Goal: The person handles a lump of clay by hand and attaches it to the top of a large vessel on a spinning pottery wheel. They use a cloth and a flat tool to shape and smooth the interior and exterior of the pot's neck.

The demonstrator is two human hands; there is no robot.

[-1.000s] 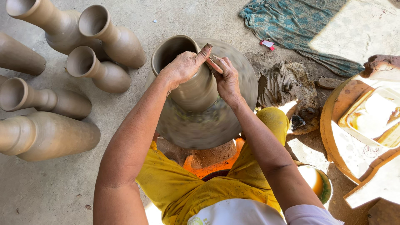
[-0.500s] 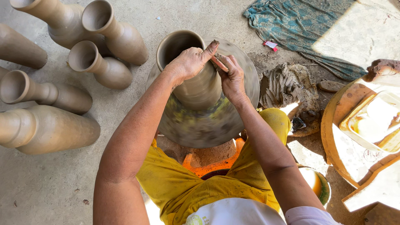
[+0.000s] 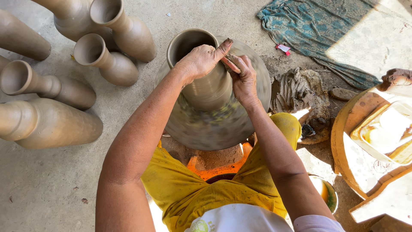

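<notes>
Left hand [image 3: 201, 60] cupped on pot [image 3: 205, 83] neck, fingers wrapped round it. Right hand [image 3: 243, 77] pinches a small tool [image 3: 231, 64] against the neck. Pot sits on wheel [image 3: 216, 124], centre. Finished vases [image 3: 113, 56] left on floor.

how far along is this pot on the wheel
Done: the clay pot on the blurred wheel already stands tall, with an open, rounded mouth. Finished-looking vases lie on the floor to the left. In hand: the left hand wraps the neck while the right hand presses a small shaping tool against its side. Left: the outer wall is being worked, and the pot sits on the wheel, not among the others.
</notes>
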